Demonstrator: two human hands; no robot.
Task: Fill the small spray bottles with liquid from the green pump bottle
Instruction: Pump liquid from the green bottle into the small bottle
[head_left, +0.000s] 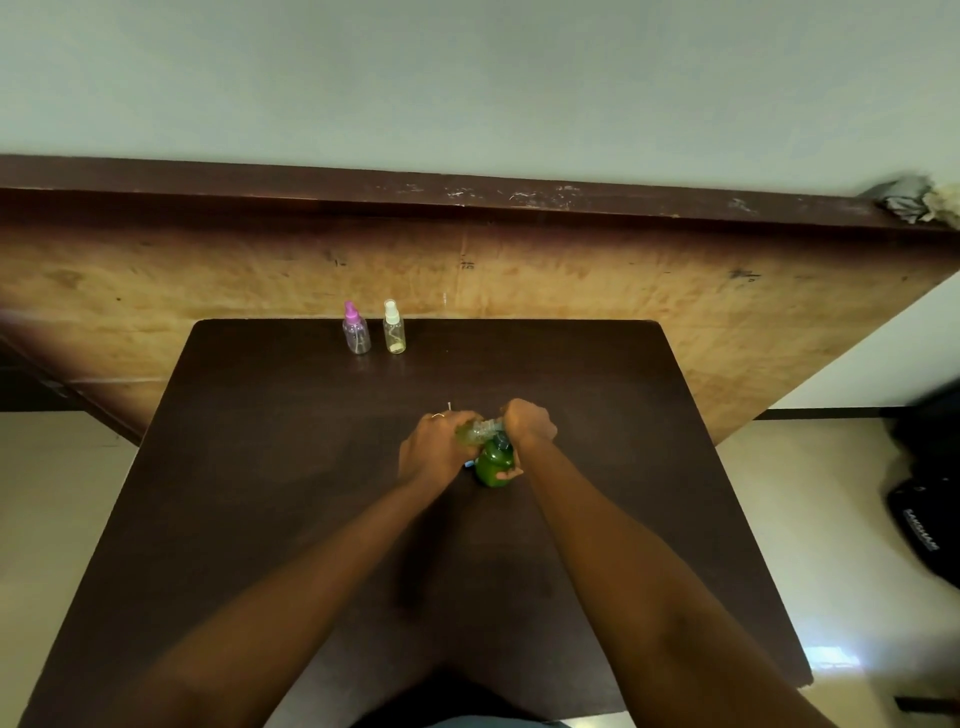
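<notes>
The green pump bottle (492, 465) stands on the dark table (260, 467) near its middle. My right hand (527, 426) is curled over the pump head on top of it, thumb against the bottle's side. My left hand (434, 449) grips a small clear spray bottle (475, 431) tipped sideways, its mouth at the pump's spout. Greenish liquid shows inside it. Two more small spray bottles stand upright at the table's far edge: one with a purple top (356, 330) and one with a white top (394, 328).
A worn wooden panel (519, 270) leans behind the table against a pale wall. A black bag (924, 519) lies on the tiled floor to the right. A small blue object (470, 464) lies on the table between my hands.
</notes>
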